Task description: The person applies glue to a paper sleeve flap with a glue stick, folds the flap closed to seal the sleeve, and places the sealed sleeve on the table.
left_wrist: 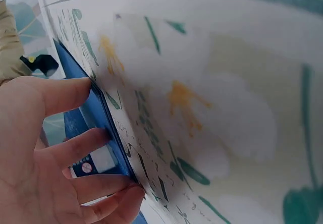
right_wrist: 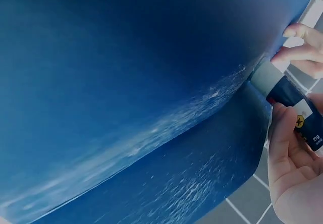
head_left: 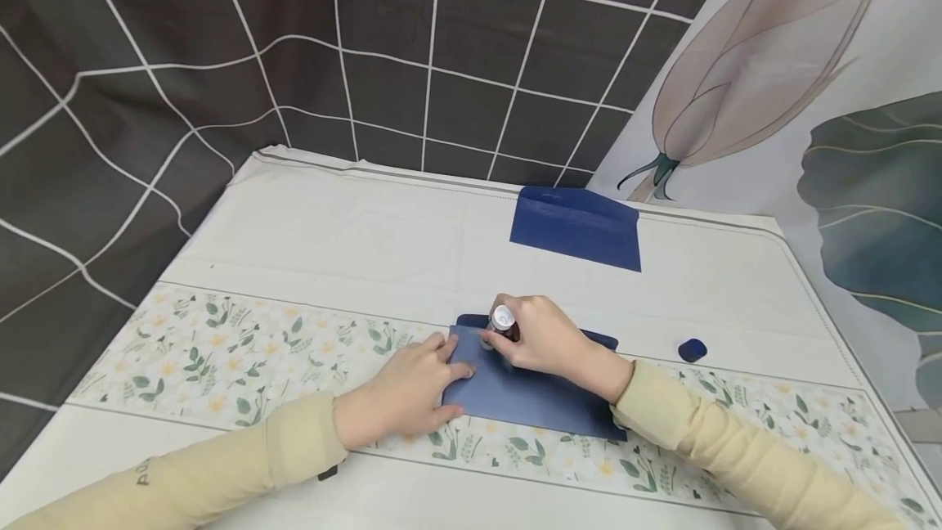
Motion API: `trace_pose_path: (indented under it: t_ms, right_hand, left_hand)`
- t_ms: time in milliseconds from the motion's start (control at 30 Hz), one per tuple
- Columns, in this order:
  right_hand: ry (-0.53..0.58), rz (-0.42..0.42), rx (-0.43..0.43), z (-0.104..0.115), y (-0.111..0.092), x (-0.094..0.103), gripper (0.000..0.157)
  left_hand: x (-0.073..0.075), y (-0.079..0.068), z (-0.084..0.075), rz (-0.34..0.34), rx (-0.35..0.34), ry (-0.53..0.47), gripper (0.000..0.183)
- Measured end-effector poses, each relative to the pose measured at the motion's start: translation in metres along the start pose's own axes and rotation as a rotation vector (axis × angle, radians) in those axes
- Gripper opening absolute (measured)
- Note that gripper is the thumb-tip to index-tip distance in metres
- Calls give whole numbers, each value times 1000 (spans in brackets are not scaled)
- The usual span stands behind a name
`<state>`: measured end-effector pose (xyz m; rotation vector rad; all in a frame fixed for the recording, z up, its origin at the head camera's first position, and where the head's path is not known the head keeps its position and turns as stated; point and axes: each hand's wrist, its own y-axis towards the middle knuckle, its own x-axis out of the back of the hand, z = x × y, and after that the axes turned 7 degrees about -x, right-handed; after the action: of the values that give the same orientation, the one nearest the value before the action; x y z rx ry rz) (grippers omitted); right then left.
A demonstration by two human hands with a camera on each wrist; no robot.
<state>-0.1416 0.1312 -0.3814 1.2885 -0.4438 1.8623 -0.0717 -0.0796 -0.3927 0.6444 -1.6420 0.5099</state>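
Fingers of the right hand (head_left: 543,335) grip a glue stick (head_left: 504,318) on an envelope (head_left: 530,397); the left hand (head_left: 407,387), outspread, touches its edge.

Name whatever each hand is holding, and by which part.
The right hand holds a glue stick by its dark, labelled barrel. The left hand grips nothing; it lies spread against one end of the blue envelope.

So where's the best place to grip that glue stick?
Probably grip the glue stick round its dark barrel, coming from the right, as the right hand does: its pale end points down at the blue envelope, leaving the round barrel above as the part to hold.
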Motion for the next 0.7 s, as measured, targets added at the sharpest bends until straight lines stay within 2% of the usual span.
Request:
trace_pose_path:
  t_ms: [367,700]
  right_hand:
    - [-24,-55,-71,-16,-23,9,16]
    - [-37,-121,-154,-35,-54,19,14]
  left_hand:
    - [-1,1,-1,4,16,2,48]
    - [-2,-1,-1,-17,-3,5,47]
